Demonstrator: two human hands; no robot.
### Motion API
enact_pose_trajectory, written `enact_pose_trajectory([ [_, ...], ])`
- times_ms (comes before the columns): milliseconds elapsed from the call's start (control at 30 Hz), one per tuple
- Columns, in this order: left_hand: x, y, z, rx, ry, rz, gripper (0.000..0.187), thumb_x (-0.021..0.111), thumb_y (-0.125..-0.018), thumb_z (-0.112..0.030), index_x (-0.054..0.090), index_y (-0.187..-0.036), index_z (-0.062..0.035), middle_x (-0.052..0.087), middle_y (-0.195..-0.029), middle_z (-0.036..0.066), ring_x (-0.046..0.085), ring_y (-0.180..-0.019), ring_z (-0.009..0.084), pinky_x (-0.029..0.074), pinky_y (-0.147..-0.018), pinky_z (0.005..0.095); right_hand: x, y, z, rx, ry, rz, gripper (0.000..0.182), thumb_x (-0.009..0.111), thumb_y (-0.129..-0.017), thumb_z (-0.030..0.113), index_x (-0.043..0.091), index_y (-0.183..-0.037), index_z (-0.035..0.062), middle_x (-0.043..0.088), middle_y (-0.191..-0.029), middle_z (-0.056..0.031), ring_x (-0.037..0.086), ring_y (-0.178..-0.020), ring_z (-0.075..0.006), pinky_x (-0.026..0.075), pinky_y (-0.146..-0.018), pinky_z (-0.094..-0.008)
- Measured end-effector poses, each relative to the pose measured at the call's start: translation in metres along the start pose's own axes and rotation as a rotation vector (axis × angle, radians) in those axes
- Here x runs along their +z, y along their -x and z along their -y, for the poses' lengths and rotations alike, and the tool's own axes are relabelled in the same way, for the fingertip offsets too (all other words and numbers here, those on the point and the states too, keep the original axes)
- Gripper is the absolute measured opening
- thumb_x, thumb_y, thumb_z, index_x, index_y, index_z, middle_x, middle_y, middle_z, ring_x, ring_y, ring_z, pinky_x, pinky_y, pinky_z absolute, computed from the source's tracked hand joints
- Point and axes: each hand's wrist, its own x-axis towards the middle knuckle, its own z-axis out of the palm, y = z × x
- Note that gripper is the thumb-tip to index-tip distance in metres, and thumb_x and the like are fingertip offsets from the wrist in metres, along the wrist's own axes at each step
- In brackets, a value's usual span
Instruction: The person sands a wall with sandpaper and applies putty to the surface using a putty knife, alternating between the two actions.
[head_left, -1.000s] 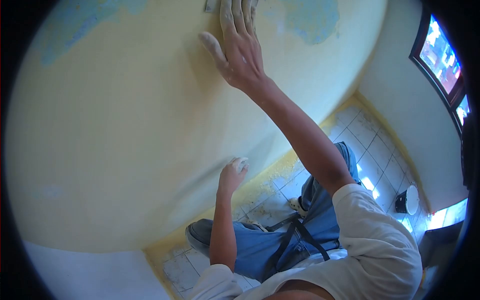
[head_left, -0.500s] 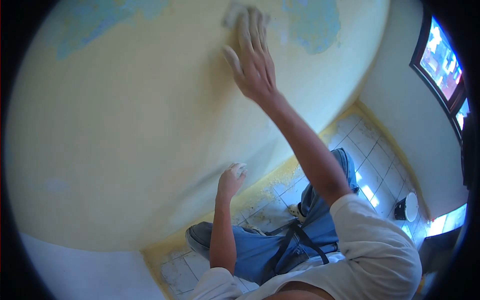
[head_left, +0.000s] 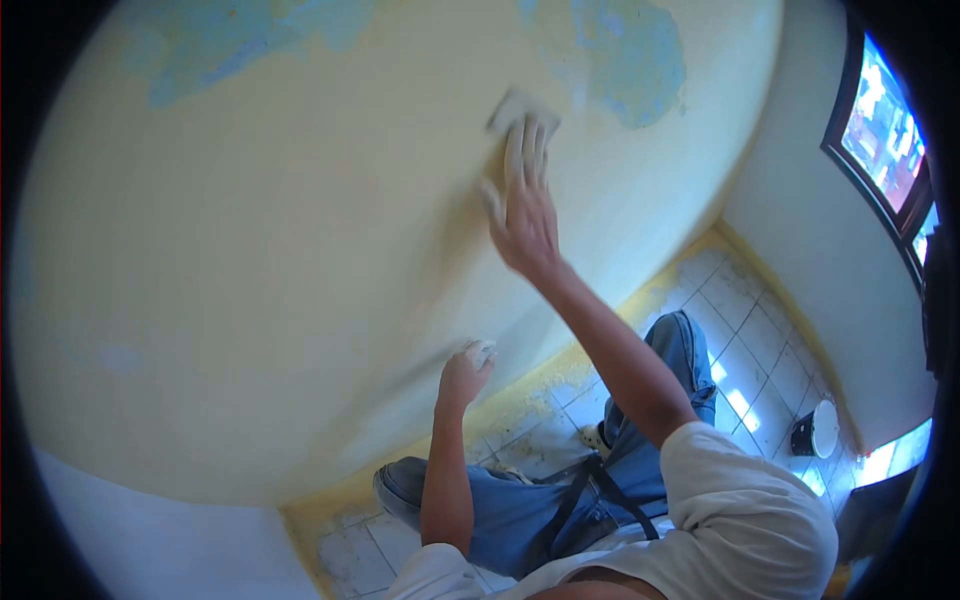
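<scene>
A pale yellow wall [head_left: 300, 230] fills most of the view. Against it, my right hand [head_left: 530, 215] presses a greyish square of sandpaper [head_left: 515, 105] under its outstretched, dust-whitened fingers; the thumb sticks out to the left. Blue patches of bare old paint [head_left: 640, 65] show just right of and above that hand. Lower down, my left hand [head_left: 465, 375] is close to the wall with its fingers curled. Something whitish shows at its fingertips, too small to make out.
White floor tiles [head_left: 740, 310], dusty along the yellow wall base, run below. A black-and-white bucket [head_left: 823, 430] stands on the right near the side wall [head_left: 800, 200]. A dark-framed window [head_left: 885, 130] is at the upper right. My bent legs in jeans [head_left: 680, 350] are beneath my arms.
My right hand has slid down the wall and slightly right with the sandpaper, which shows more fully now. The left hand has barely moved. The view has shifted a little.
</scene>
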Motion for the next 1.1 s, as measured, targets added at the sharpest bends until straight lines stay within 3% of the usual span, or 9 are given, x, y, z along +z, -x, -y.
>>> enact_pose_trajectory([
  [100, -0.003, -0.006, -0.015, 0.006, -0.002, -0.016, 0.032, 0.07, -0.104, -0.028, 0.075, -0.128, -0.0078, 0.076, -0.125, 0.017, 0.074, -0.113, 0.0387, 0.058, -0.099, 0.0459, -0.003, -0.001, -0.006, -0.043, 0.067, 0.016, 0.086, 0.058, -0.112, 0.038, 0.018, -0.172, -0.009, 0.015, -0.178, -0.0355, 0.012, -0.166, -0.0546, 0.015, -0.135, -0.0623],
  [233, -0.004, 0.003, -0.014, -0.053, 0.092, 0.089, 0.033, 0.069, -0.104, -0.03, 0.075, -0.129, -0.0079, 0.076, -0.126, 0.017, 0.073, -0.114, 0.0396, 0.058, -0.099, 0.0465, -0.014, -0.081, 0.001, -0.086, -0.004, -0.099, 0.086, 0.056, -0.113, 0.04, 0.017, -0.172, -0.0085, 0.012, -0.179, -0.0344, 0.011, -0.167, -0.0523, 0.017, -0.134, -0.0624],
  [367, 0.001, 0.002, -0.008, -0.028, -0.004, 0.081, 0.032, 0.069, -0.104, -0.029, 0.075, -0.128, -0.0084, 0.076, -0.127, 0.017, 0.073, -0.114, 0.0396, 0.058, -0.099, 0.0462, -0.015, -0.028, 0.008, -0.074, -0.079, 0.026, 0.085, 0.056, -0.112, 0.037, 0.014, -0.175, -0.0025, 0.017, -0.18, -0.0306, 0.013, -0.167, -0.0516, 0.015, -0.135, -0.0621],
  [500, 0.002, -0.009, -0.016, 0.04, 0.035, 0.027, 0.031, 0.07, -0.104, -0.028, 0.075, -0.128, -0.009, 0.076, -0.126, 0.016, 0.073, -0.113, 0.0398, 0.058, -0.098, 0.0464, -0.035, -0.003, 0.007, -0.079, 0.127, 0.217, 0.087, 0.056, -0.112, 0.042, 0.014, -0.176, 0.0023, 0.014, -0.182, -0.0275, 0.011, -0.168, -0.0476, 0.017, -0.135, -0.063],
  [633, 0.005, -0.002, -0.013, -0.004, 0.021, 0.101, 0.031, 0.07, -0.103, -0.028, 0.074, -0.128, -0.01, 0.076, -0.125, 0.016, 0.073, -0.113, 0.0401, 0.058, -0.098, 0.0471, -0.03, -0.003, 0.008, -0.129, -0.002, 0.19, 0.084, 0.063, -0.109, 0.036, 0.021, -0.176, 0.0058, 0.012, -0.182, -0.0249, 0.014, -0.166, -0.0513, 0.022, -0.135, -0.0604],
  [833, 0.003, -0.002, -0.015, -0.013, 0.006, 0.064, 0.031, 0.07, -0.103, -0.029, 0.074, -0.128, -0.0109, 0.075, -0.126, 0.016, 0.073, -0.114, 0.0391, 0.058, -0.1, 0.0473, 0.0, -0.008, 0.012, -0.069, 0.061, -0.025, 0.084, 0.065, -0.108, 0.032, 0.023, -0.175, 0.0045, 0.016, -0.177, -0.0291, 0.022, -0.162, -0.055, 0.028, -0.131, -0.063],
  [933, -0.001, -0.001, -0.011, -0.048, -0.01, 0.086, 0.032, 0.07, -0.103, -0.03, 0.074, -0.129, -0.0114, 0.075, -0.126, 0.015, 0.072, -0.116, 0.0385, 0.058, -0.1, 0.0475, 0.016, -0.027, 0.021, -0.039, -0.064, -0.157, 0.084, 0.064, -0.108, 0.033, 0.023, -0.175, 0.0025, 0.015, -0.178, -0.0332, 0.016, -0.164, -0.0567, 0.024, -0.131, -0.0648],
  [1100, -0.002, 0.003, -0.006, -0.039, -0.013, 0.066, 0.031, 0.07, -0.104, -0.03, 0.074, -0.129, -0.0118, 0.075, -0.127, 0.014, 0.072, -0.117, 0.0381, 0.057, -0.101, 0.0473, 0.025, -0.058, 0.028, -0.031, 0.033, -0.283, 0.086, 0.063, -0.108, 0.038, 0.023, -0.175, 0.0011, 0.013, -0.179, -0.0341, 0.01, -0.166, -0.0545, 0.016, -0.134, -0.0647],
])
